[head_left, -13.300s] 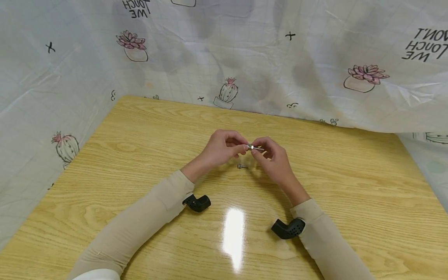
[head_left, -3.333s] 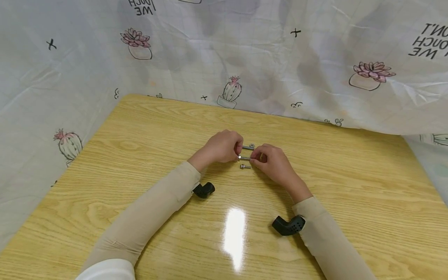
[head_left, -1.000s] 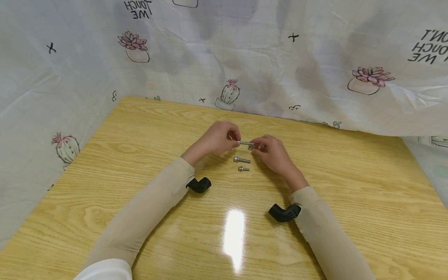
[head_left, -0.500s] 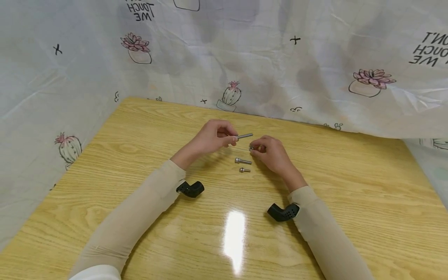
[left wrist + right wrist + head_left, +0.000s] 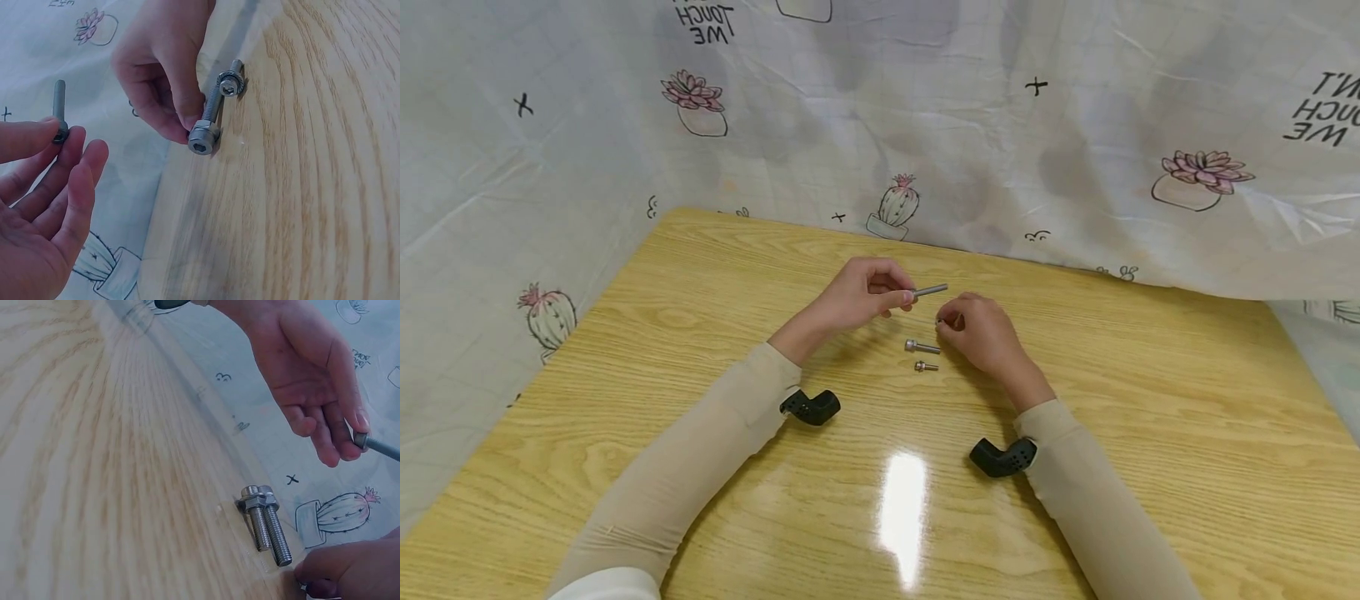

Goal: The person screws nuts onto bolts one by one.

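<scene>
My left hand [image 5: 857, 296] pinches a bolt [image 5: 932, 290] by its head between thumb and fingertips, above the table, its threaded end pointing right. In the left wrist view this bolt [image 5: 59, 100] points upward. My right hand [image 5: 987, 335] is low over the table, with thumb and forefinger pinching a small metal nut [image 5: 938, 322], mostly hidden by the fingers. Just in front of it lie two socket-head bolts side by side: a longer bolt [image 5: 923, 347] with a nut up by its head, and a shorter bolt [image 5: 927, 367], nearer to me, also with a nut on it.
The wooden table [image 5: 737, 292] spreads around both hands. Behind and to the left, a pale printed sheet [image 5: 970, 125] hangs at its edges. Black curved camera mounts [image 5: 811, 407] stick out from both sleeves.
Earlier, both hands held a bolt with a nut; that bolt now lies beside the shorter one. My left hand has lifted another bolt away from the table, and my right fingers have closed on the nut.
</scene>
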Available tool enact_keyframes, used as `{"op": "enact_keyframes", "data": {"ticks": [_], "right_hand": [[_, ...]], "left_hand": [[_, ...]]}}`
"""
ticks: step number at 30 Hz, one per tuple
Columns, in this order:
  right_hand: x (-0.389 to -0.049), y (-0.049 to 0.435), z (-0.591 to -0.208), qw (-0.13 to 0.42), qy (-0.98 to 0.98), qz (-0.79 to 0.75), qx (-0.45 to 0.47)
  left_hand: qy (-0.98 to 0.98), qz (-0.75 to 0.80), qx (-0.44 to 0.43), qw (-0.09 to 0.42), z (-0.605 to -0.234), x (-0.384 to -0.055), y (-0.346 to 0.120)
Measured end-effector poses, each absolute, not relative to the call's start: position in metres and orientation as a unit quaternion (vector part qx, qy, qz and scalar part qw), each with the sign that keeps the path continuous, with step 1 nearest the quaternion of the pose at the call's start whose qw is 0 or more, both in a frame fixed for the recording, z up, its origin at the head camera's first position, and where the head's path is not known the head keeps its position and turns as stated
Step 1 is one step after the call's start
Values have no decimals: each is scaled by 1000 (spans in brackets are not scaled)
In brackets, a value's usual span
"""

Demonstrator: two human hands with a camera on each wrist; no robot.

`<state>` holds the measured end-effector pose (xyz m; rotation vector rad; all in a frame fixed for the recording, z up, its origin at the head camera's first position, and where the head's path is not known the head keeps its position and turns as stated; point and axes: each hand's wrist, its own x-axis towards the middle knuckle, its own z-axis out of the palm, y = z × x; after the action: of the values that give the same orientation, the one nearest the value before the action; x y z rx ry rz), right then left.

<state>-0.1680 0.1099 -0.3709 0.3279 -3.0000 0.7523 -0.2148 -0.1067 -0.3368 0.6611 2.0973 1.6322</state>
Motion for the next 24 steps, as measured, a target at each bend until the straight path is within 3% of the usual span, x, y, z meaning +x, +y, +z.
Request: {"op": "enact_keyframes", "data": {"ticks": [12, 24], "right_hand": [[-164, 112, -364, 37, -965, 250, 75], [-156, 115, -358, 115, -936, 320, 89]], "left_hand": [[748, 583, 246, 201, -337, -214, -107], [738, 588, 252, 215, -338, -213, -106]]}}
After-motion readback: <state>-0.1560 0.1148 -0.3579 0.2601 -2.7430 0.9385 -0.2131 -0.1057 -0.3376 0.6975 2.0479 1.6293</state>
